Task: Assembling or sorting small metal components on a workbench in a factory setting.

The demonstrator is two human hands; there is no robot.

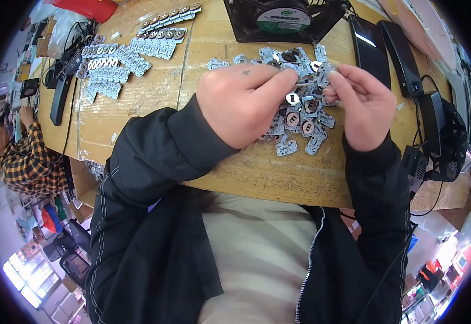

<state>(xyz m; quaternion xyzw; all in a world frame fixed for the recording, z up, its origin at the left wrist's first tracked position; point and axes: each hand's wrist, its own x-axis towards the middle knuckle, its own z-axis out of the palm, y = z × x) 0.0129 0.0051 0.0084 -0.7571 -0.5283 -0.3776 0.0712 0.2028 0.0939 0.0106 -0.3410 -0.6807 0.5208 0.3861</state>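
Note:
A loose pile of small grey circuit boards [287, 147], several with round discs like coin cells, lies on the table in front of me. Over the left part of the pile is my left hand [246, 100], its fingers closed in a pinch; what they hold, if anything, is hidden. My right hand [366, 105] is at the pile's right side. Between its thumb and forefinger it pinches one small grey board [323, 76]. The two hands face each other with a short gap between their fingertips.
Neat rows of similar boards [157, 46] lie at the far left. A black fan [278, 24] stands behind the pile. At the far right are a black phone-like slab [370, 51] and a long black device [400, 59]. A person in a checked shirt [30, 162] sits at left.

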